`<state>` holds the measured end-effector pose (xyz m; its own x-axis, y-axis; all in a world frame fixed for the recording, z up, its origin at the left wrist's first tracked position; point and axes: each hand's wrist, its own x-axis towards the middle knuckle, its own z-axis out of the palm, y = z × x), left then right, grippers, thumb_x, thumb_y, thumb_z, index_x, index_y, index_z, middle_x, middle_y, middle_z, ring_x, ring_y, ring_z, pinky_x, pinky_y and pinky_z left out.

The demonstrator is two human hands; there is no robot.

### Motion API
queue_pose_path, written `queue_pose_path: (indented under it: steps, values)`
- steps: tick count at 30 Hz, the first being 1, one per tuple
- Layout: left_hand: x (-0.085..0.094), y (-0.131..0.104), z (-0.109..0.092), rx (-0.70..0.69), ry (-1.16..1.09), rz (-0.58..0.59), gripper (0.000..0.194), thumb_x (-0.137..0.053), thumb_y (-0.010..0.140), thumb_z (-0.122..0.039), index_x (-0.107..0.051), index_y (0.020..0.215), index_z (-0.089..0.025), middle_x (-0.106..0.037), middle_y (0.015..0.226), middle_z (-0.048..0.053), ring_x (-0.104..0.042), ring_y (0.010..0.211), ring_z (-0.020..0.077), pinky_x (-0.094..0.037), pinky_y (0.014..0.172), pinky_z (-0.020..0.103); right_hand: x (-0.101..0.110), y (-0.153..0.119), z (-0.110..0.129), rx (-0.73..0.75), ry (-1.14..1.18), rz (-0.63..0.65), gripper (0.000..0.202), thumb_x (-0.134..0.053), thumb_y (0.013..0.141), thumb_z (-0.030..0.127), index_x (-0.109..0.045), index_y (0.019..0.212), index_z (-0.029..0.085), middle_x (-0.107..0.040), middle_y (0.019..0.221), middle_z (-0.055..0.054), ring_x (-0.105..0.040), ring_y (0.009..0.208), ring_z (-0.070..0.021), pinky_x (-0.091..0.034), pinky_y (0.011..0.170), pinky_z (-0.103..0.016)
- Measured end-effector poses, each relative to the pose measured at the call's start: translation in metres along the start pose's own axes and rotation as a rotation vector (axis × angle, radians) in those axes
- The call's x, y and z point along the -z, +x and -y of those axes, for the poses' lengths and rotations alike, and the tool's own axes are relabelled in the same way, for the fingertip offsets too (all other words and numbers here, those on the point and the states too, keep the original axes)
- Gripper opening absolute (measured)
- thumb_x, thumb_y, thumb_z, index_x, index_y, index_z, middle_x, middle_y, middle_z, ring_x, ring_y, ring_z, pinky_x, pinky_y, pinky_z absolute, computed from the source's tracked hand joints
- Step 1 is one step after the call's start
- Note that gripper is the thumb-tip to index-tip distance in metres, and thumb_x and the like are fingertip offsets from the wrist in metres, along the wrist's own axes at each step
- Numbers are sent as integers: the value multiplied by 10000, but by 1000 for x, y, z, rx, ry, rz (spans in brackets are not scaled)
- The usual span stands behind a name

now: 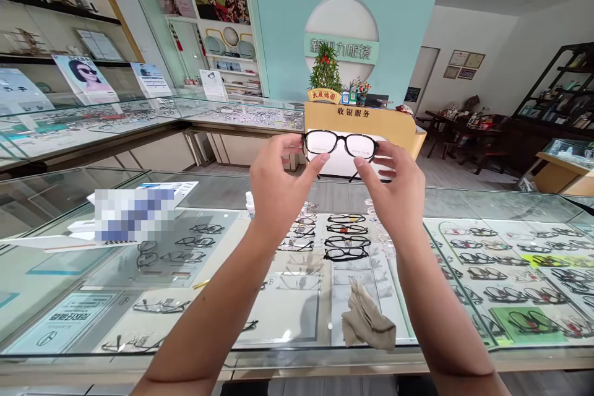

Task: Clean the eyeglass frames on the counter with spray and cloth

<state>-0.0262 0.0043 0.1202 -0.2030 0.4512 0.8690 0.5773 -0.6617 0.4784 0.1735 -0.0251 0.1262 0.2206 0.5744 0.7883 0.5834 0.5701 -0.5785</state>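
Black-rimmed glasses (342,137) are held up above the glass counter, lenses upright and level. My left hand (284,179) pinches them at the left side, its thumb near the lower rim of the left lens. On the right side, my right hand (394,182) grips the frame the same way, thumb below the right lens. Parts of the folded-back temples show under the lenses. Below the hands, several dark-framed glasses (346,242) lie in a column on the counter. A crumpled grey-brown cloth (369,318) rests near the front edge.
The glass display counter (297,356) spans the foreground, with rows of glasses (505,294) at the right. Papers (185,190) and a small white bottle (250,203) are on the left half. Beyond stand a yellow cashier desk (394,124) and a leafy plant (326,71).
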Motion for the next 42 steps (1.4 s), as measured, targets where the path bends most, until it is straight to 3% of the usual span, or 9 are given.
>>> queue_pose_path:
  steps: [6,18,36,42]
  values:
    - [0,0,-2,-3,-13,2,381,-886,931,-438,-722,1219,-251,-806,1143,60,-787,1053,255,-627,902,423,0,0,-2,-22,-8,-10,443,-788,983,554,-733,1304,253,-826,1247,-138,-813,1092,-315,-688,867,-489]
    - [-4,-5,-5,-76,49,-29,415,-905,903,-450,-681,1191,-253,-742,1122,39,-730,984,232,-593,892,394,-1,1,-8,-30,27,-4,494,-810,931,634,-738,1242,256,-839,1193,-131,-818,1012,-306,-676,705,-408]
    - [-4,-7,-3,-129,66,-74,450,-929,878,-493,-670,1161,-256,-702,1089,47,-686,984,249,-591,918,430,2,3,-6,-97,-28,102,457,-792,942,611,-769,1189,227,-869,1137,-128,-832,958,-324,-665,743,-455]
    - [-4,-6,-4,-69,42,-30,408,-880,927,-445,-662,1207,-244,-733,1126,45,-721,1045,245,-590,946,417,3,0,-2,-33,-62,61,513,-749,974,634,-718,1289,230,-842,1229,-140,-810,1122,-335,-683,841,-478]
